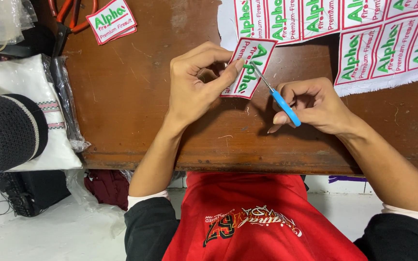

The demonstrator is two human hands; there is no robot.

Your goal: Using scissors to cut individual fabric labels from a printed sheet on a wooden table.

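My left hand [197, 84] pinches a single white embroidered patch [248, 67] with a red border and green lettering, tilted above the brown wooden table [131, 92]. My right hand [313, 104] grips a small blue-handled thread snipper [280, 102]. Its metal tip rests on the patch's face near my left thumb. Both forearms reach over the table's near edge.
A white fabric sheet with several uncut patches [364, 34] lies at the back right. A small stack of cut patches [112, 20] and orange-handled scissors [71, 19] sit at the back left. Folded white cloth in plastic [35, 111] and a dark knitted cap [6, 133] lie to the left.
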